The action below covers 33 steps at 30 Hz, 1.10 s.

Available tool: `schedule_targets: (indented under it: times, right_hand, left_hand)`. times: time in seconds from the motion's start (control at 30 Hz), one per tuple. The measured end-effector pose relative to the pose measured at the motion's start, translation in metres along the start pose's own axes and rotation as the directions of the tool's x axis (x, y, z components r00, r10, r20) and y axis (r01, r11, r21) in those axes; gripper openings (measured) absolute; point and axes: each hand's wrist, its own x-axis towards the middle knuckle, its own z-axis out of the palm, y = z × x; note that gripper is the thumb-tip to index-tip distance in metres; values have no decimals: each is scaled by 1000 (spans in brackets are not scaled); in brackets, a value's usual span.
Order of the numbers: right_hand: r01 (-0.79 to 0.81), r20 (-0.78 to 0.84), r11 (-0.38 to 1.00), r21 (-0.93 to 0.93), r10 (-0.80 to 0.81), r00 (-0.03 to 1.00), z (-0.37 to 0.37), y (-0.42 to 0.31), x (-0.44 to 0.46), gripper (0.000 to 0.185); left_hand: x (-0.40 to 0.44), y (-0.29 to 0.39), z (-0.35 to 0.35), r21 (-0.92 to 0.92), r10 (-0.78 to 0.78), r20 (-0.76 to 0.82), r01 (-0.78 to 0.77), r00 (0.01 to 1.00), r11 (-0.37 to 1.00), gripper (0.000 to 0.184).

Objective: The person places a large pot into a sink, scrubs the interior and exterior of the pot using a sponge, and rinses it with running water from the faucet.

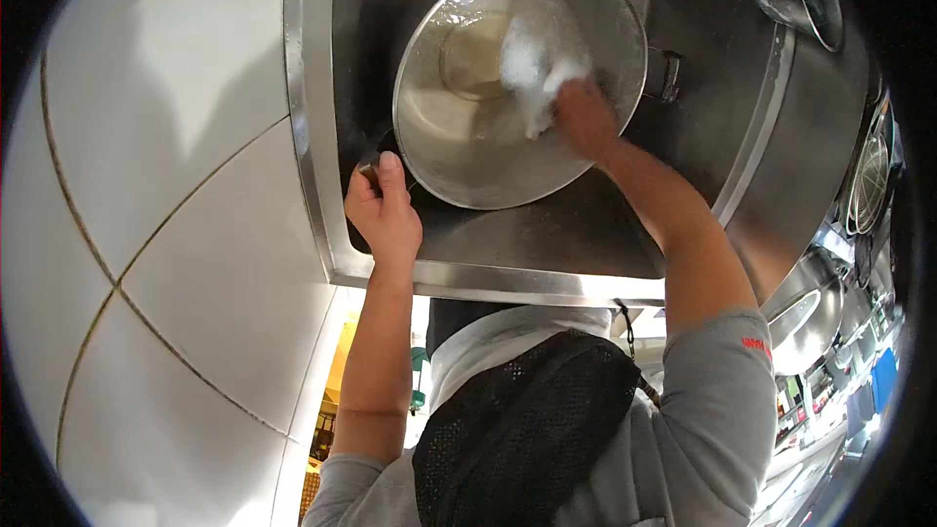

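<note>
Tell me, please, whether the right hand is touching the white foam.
Touching. The head view shows it: the white foam meets the right hand and partly covers it.

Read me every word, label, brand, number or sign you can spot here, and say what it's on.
None reads clearly.
Red lettering on the right sleeve: too small and blurred to quote.
Crowded items at far right: too small and blurred to tell.
Metal vessel and sink: no lettering visible.

Left hand [386, 207] is curled, right hand [587, 119] reaches inward
</note>
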Motion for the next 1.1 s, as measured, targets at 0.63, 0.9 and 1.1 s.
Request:
schedule_targets:
  times: [0.63, 0.9, 1.1]
  right_hand:
    - [-165, 226, 970, 181, 122, 966, -12, -66, -38, 69]
    - [-452, 355, 892, 13, 418, 836, -53, -81, -10, 91]
    - [-406, 501, 556, 725, -23, 865, -54, -202, -5, 90]
  left_hand:
    - [1, -1, 3, 97, 113, -4, -112, 994, 989, 37]
    - [-1, -1, 2, 42, 4, -34, -3, 999, 999, 41]
    - [-5, 10, 5, 71, -17, -32, 19, 999, 997, 43]
